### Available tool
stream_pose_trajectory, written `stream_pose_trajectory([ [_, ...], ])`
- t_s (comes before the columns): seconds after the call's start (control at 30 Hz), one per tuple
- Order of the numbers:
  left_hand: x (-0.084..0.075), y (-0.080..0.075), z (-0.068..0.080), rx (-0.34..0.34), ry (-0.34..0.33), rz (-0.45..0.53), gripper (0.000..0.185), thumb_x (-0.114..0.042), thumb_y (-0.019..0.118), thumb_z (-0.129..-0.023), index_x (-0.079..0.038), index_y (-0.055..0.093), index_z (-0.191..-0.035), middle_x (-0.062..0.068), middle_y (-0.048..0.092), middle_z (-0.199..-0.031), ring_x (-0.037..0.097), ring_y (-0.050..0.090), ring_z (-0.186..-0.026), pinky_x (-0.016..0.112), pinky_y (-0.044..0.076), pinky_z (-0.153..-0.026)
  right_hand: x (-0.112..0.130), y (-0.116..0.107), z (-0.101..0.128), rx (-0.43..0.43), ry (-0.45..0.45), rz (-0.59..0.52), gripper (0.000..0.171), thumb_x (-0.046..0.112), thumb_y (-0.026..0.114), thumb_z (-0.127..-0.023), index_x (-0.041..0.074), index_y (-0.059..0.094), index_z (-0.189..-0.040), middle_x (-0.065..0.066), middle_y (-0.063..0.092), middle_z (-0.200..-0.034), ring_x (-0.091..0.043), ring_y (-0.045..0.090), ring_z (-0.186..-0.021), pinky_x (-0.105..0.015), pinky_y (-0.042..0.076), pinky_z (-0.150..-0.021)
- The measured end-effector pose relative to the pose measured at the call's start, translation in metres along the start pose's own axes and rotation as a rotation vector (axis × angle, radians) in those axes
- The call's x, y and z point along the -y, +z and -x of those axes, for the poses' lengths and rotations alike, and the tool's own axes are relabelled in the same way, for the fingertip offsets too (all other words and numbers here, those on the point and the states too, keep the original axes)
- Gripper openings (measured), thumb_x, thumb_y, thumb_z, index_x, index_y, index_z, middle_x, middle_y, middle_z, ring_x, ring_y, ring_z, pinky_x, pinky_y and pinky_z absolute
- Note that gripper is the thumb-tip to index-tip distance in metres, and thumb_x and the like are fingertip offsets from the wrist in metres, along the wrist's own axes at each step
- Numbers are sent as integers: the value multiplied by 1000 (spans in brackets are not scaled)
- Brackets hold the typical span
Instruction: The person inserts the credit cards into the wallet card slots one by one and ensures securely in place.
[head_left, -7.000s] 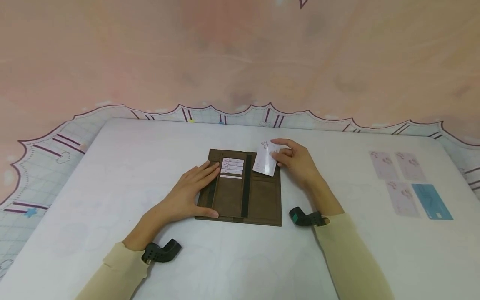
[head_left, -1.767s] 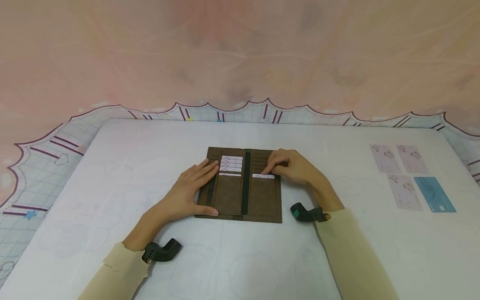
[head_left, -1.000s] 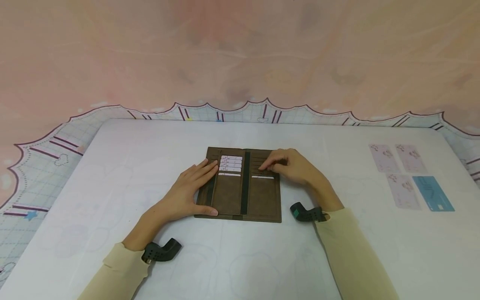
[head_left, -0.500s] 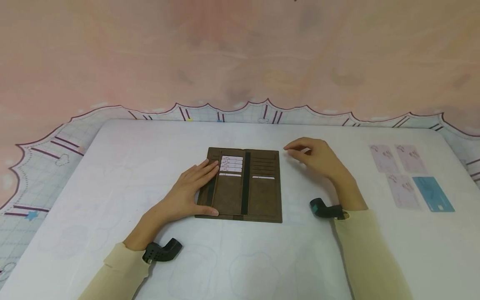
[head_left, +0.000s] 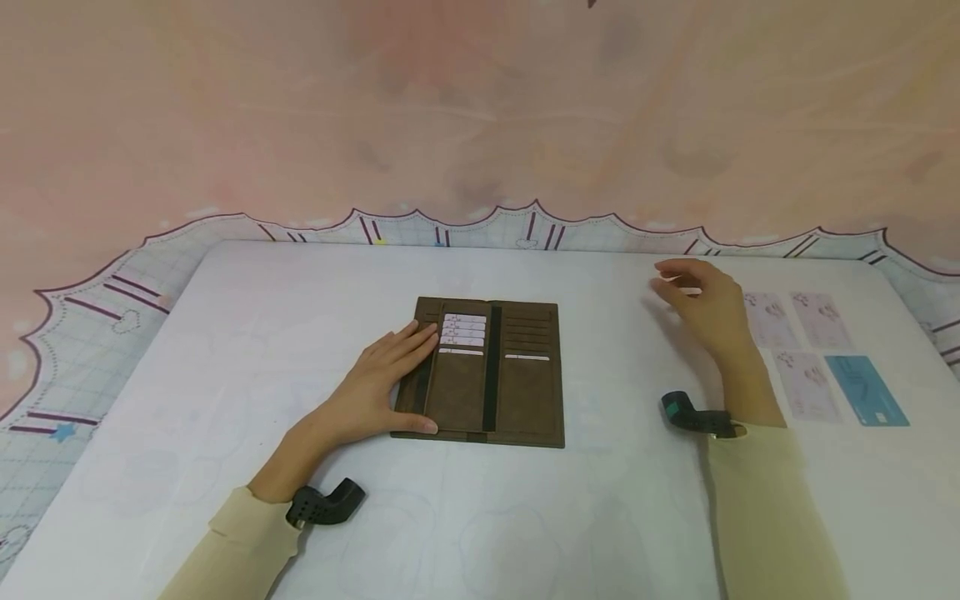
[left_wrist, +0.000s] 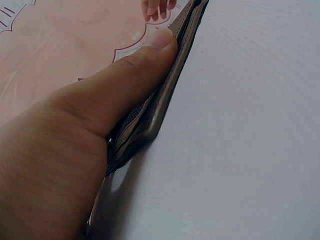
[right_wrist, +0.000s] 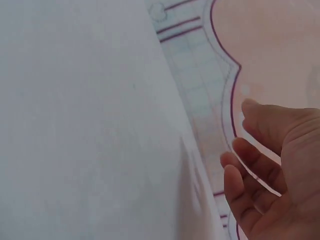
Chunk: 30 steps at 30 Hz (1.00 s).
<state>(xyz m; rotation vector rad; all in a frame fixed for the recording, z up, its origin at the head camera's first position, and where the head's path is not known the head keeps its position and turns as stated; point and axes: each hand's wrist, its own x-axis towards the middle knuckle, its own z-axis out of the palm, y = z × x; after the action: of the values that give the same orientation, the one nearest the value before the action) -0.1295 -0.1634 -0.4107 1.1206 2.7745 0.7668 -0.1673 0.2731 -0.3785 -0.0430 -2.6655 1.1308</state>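
A brown wallet (head_left: 525, 404) lies spread open on the white table. Several white cards (head_left: 463, 330) poke out of the pockets of its left panel, and a thin white edge of one card (head_left: 527, 357) shows in the right panel. My left hand (head_left: 375, 383) rests flat on the wallet's left side with fingers spread; in the left wrist view its thumb (left_wrist: 135, 67) lies along the wallet's edge. Off to the right, my right hand (head_left: 705, 304) is above the table with loosely bent fingers and nothing in them, just left of the pale pink cards (head_left: 821, 321).
Three pale pink cards and one blue card (head_left: 867, 392) lie at the table's right side; the right hand and forearm cover part of the nearest ones. A peach cloth (head_left: 480, 125) with a scalloped border is beyond the table (head_left: 315, 283).
Earlier my right hand pinched a white card over the wallet's right panel and pushed it down into a pocket. It has since let go and moved right. My left hand stays put.
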Motion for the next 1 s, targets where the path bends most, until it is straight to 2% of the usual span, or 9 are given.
stream_pose_trajectory([
  [0.1,0,0,0,-2,4,3,110,-53,80,-69,-6,26,-151,7,21,-157,27,9,-145,47,7,-115,-10,-9,2,-59,32,14,40,34,64,-92,7,64,-121,-11,62,-116,-20,57,-102,-15,44,-82],
  [0.2,0,0,0,-3,8,1,109,-54,80,-69,-6,26,-151,7,22,-157,27,9,-145,47,7,-115,-20,-19,4,-115,131,34,45,38,62,-92,8,62,-125,-11,61,-119,-23,56,-106,-21,45,-86],
  [0.33,0,1,0,-3,8,-3,109,-54,79,-69,-6,26,-151,7,22,-157,26,9,-145,47,8,-115,-33,-33,6,-175,367,29,55,46,57,-92,12,55,-135,-11,55,-131,-25,48,-119,-34,41,-97],
  [0.43,1,1,0,-1,5,-3,109,-55,79,-69,-6,26,-151,6,21,-157,26,8,-145,47,7,-115,-42,-42,7,-198,538,8,62,51,54,-91,15,48,-142,-9,45,-143,-26,37,-130,-41,34,-105],
  [0.57,1,1,0,1,4,-6,110,-55,79,-69,-7,25,-152,6,21,-157,26,8,-145,47,7,-115,-50,-52,12,-210,670,-11,67,54,53,-90,18,42,-146,-6,33,-152,-26,24,-138,-45,28,-110],
  [0.73,0,1,0,2,3,-3,110,-54,80,-69,-6,26,-151,7,21,-157,26,8,-145,47,7,-116,-58,-56,18,-223,684,14,69,51,53,-91,13,38,-147,-12,27,-153,-30,19,-140,-49,24,-111],
  [1.0,1,1,-1,-4,8,-6,109,-53,80,-69,-6,26,-151,8,22,-157,28,9,-145,48,7,-115,-64,-51,18,-171,657,136,82,52,54,-90,5,26,-150,-25,22,-150,-41,17,-135,-59,22,-107],
])
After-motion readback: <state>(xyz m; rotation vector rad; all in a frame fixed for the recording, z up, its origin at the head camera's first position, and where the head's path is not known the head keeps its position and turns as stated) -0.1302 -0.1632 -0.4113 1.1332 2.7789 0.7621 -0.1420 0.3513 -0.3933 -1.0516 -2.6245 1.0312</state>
